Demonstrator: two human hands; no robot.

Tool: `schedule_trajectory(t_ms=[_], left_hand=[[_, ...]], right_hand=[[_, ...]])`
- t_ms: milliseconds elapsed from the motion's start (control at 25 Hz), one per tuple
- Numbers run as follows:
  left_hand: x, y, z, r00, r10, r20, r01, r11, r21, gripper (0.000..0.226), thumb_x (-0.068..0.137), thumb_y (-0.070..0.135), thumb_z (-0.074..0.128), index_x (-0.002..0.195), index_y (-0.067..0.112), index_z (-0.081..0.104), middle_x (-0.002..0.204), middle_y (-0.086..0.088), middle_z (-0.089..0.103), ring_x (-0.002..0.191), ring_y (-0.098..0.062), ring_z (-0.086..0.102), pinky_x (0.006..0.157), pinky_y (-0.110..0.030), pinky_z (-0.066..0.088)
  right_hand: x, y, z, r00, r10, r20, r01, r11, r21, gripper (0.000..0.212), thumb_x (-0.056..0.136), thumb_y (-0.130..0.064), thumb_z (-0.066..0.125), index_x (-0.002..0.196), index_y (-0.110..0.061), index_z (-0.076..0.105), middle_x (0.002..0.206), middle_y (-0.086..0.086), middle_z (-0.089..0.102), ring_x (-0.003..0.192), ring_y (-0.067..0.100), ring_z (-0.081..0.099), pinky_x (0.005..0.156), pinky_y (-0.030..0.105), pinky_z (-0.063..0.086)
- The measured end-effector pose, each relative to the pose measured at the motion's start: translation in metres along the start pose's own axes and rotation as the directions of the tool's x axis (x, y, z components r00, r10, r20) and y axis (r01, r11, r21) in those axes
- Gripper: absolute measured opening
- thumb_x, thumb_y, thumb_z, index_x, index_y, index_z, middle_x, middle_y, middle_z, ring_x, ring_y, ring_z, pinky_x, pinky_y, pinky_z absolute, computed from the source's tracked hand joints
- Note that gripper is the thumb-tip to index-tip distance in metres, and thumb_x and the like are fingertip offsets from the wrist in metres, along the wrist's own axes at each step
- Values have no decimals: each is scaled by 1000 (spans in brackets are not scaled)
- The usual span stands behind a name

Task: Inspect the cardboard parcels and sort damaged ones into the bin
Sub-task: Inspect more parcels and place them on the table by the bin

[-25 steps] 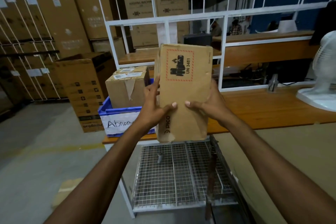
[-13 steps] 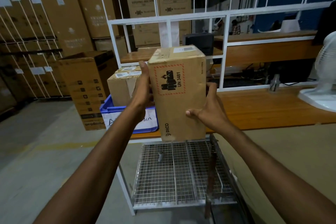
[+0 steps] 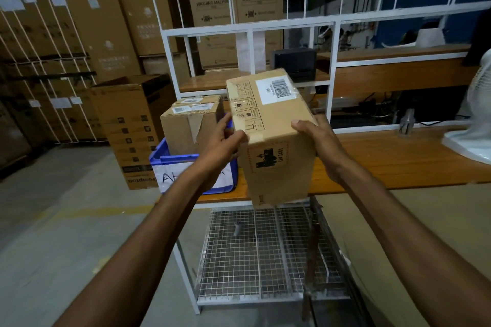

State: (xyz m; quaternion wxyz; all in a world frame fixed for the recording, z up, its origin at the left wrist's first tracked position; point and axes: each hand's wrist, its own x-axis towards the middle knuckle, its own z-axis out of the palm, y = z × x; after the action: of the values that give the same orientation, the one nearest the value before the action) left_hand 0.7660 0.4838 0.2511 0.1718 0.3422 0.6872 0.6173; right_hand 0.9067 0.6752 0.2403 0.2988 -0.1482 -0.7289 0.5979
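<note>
I have tipped the parcel [image 3: 273,138] toward me since a moment ago, so its barcoded top now shows. My left hand [image 3: 223,141] and right hand [image 3: 316,138] clamp its sides, just right of the blue bin [image 3: 170,159]. I am mid-inspection; next I should turn it to check the unseen faces

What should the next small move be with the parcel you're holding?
Probably keep turning the parcel between left hand and right hand to check its hidden faces: the label face and hazard-mark face look intact, so the blue bin isn't called for yet.
</note>
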Motion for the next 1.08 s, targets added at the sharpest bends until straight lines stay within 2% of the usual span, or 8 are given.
schedule_trajectory(t_ms=[160,280,440,520,760,920,1000,1080], left_hand=[[2,6,4,997,33,-73,-36,998,-47,58,98,36,71,147,25,42,137,3,64,112,-13,70,93,-37,62],[2,4,9,986,151,-77,-140,981,132,76,92,28,79,155,25,37,132,10,59,109,1,61,75,-14,59],[1,-19,1,977,209,34,-212,958,191,93,90,18,82,160,36,23,142,7,58,116,-3,68,87,-29,63],[1,-18,-1,982,189,-5,-186,969,160,73,95,29,77,151,42,33,131,16,60,112,5,66,83,-27,63],[13,-27,-4,944,328,30,-308,846,435,55,99,42,69,149,33,45,149,1,43,133,-20,56,94,-39,61],[0,-54,-3,957,268,113,-290,911,294,57,100,28,69,147,26,36,142,8,50,121,-9,68,87,-30,64],[-4,-41,6,987,159,8,-159,978,132,52,99,46,61,140,22,39,127,11,63,105,8,70,84,-31,64],[2,-18,6,995,37,-94,-40,999,-28,76,89,78,40,135,19,55,115,-1,76,99,-5,76,82,-35,62]], right_hand=[[5,8,-4,995,-25,95,28,999,-37,75,89,-26,77,151,-28,34,126,-12,57,113,10,58,86,31,50],[11,11,0,998,-34,58,39,996,-76,85,84,-38,84,154,-29,36,129,-11,62,118,11,62,94,35,54],[4,31,2,998,-50,-37,41,975,-217,89,77,-27,91,146,-27,34,118,-17,55,122,19,59,98,41,55],[2,37,-1,997,-82,8,80,949,-304,104,69,-26,96,146,-32,26,126,-15,52,125,19,55,103,44,53],[15,27,-4,995,-86,-45,64,933,-353,98,66,-84,75,142,-34,39,139,-5,49,123,16,58,100,47,55],[3,28,0,988,-152,14,147,924,-354,83,81,-36,87,136,-30,26,122,-23,54,109,-4,59,89,24,55],[1,30,2,976,-218,23,210,903,-376,109,77,-21,91,152,-40,14,138,-19,52,119,0,56,98,30,53],[2,29,3,965,-257,61,257,863,-435,137,73,-16,93,156,-58,-8,160,-4,38,132,14,53,99,39,52]])
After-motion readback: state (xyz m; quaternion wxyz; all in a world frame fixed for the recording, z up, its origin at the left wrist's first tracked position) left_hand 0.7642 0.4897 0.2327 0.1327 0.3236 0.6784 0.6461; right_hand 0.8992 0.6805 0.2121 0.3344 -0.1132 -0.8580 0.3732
